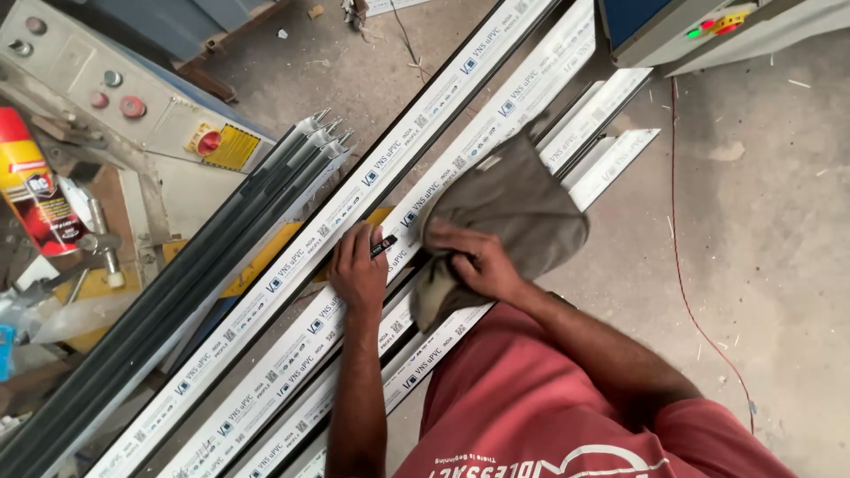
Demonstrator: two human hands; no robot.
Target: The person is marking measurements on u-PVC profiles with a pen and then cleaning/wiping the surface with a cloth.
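Long white plastic window profiles (292, 265) with printed film lie diagonally from bottom left to top right. My left hand (359, 265) rests on one of them and pinches a small dark marker-like object (383, 245). My right hand (474, 259) presses a grey-brown cloth (513, 208) onto the neighbouring profile (496, 124). The cloth is bunched and covers part of the profiles.
Dark grey profiles (221, 230) lie alongside on the left. A grey machine panel with round buttons (106, 80) and a red spray can (31, 190) stand at left. Another machine with lit buttons (708, 26) is at top right. A thin red cable (677, 221) runs over the concrete floor (761, 248).
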